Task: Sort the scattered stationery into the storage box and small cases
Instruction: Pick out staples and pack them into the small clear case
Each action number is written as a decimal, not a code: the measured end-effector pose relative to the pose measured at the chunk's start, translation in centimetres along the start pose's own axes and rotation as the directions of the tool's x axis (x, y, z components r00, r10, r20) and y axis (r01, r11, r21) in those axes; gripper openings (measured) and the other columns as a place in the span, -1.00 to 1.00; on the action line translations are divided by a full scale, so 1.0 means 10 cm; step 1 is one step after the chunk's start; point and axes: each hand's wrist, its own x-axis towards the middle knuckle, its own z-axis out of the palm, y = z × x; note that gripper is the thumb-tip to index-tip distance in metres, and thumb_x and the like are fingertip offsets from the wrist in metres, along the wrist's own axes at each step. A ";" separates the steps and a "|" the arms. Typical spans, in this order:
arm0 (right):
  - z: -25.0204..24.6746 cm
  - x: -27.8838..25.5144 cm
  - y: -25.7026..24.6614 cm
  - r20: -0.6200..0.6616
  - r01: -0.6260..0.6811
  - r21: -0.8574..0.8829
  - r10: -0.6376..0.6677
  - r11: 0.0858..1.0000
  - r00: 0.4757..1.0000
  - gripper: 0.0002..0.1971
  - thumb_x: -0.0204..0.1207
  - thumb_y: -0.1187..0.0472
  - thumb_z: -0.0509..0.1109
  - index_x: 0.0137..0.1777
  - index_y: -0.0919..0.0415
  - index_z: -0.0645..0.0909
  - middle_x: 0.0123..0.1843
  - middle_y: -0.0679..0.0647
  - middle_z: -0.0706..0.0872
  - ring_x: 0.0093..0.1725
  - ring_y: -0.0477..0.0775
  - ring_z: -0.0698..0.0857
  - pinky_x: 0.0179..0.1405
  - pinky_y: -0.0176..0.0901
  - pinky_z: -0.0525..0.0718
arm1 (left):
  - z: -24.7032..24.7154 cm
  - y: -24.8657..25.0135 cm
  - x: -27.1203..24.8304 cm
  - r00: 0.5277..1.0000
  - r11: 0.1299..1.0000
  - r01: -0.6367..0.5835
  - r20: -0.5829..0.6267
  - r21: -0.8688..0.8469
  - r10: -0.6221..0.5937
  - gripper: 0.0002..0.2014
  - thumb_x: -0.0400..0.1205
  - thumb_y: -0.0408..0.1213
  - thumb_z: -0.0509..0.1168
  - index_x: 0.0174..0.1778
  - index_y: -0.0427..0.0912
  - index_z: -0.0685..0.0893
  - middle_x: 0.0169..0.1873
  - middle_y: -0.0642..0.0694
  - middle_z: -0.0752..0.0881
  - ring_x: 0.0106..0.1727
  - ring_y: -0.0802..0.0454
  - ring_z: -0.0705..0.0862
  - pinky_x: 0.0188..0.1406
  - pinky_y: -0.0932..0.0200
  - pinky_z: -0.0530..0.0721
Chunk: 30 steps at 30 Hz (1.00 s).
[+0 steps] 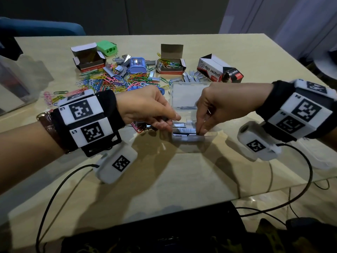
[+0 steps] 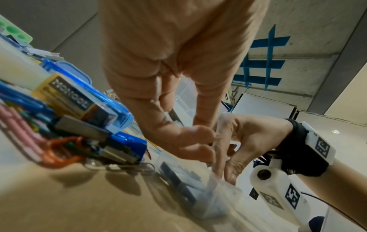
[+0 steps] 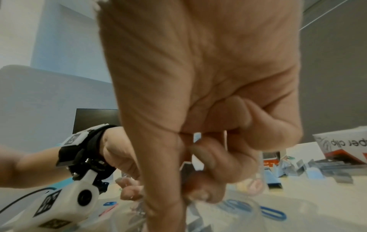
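Both hands work over a small clear case (image 1: pixel 188 114) standing open near the middle of the table (image 1: pixel 237 57), its lid tilted up on the far side. The left hand (image 1: pixel 145 106) has its fingers curled and its thumb and forefinger pinched at the left end of the staple strips (image 1: pixel 184 127) in the case; from the left wrist view the fingertips (image 2: pixel 200 135) press together there. The right hand (image 1: pixel 220 106) reaches down from the right, fingers curled, its fingertips (image 1: pixel 202 130) nipping the right end of the same strips. The two hands are close together, nearly touching over the case.

The step in hand looks like seating staple strips flat in the case, so staples are being sorted first. Much is still to do: a heap of coloured paper clips (image 1: pixel 109 80) lies scattered on the far left, loose staple strips (image 1: pixel 195 76) lie just beyond the case, and a blue sharpener (image 1: pixel 137 65) and green sharpener (image 1: pixel 107 48) sit among open cardboard boxes (image 1: pixel 171 65). A large clear storage box (image 1: pixel 16 84) stands at the far left edge.

The next move likely calls for letting go gently so the strips stay aligned, then fetching more loose staples from beyond the lid without knocking it. The thin strips may break apart if pinched hard.
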 end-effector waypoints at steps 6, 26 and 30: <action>-0.13 -0.09 0.07 -0.053 -0.023 0.012 0.024 1.000 0.998 -0.81 0.55 -0.11 0.32 -0.03 -0.24 0.79 -0.26 -0.16 0.74 -0.26 -0.23 0.65 -0.17 -0.29 0.56 | 0.00 0.02 -0.01 1.000 1.000 -0.010 -0.001 0.009 0.010 -0.86 0.65 -0.45 0.31 -0.06 -0.48 0.71 -0.41 -0.24 0.74 -0.46 0.05 0.71 -0.54 0.40 0.64; 0.07 -0.18 -0.19 -0.285 -0.230 -0.437 0.109 0.870 0.952 -0.85 0.50 -0.09 0.49 0.05 -0.22 0.77 -0.49 -0.31 0.42 -0.26 -0.07 0.49 -0.31 -0.23 0.47 | -0.06 0.05 -0.06 0.990 1.000 -0.014 0.140 -0.019 0.016 -0.76 0.68 -0.43 0.24 0.17 -0.53 0.64 -0.14 -0.38 0.81 -0.30 0.00 0.83 -0.35 0.32 0.75; 0.01 -0.21 -0.18 -0.271 -0.222 -0.412 0.114 0.884 0.956 -0.86 0.51 -0.02 0.49 0.04 -0.27 0.77 -0.52 -0.37 0.39 -0.29 -0.14 0.44 -0.47 -0.36 0.32 | -0.07 0.10 -0.10 0.985 0.995 0.014 0.172 -0.097 0.003 -0.73 0.68 -0.44 0.21 0.22 -0.54 0.61 -0.05 -0.45 0.78 -0.23 -0.05 0.84 -0.33 0.32 0.78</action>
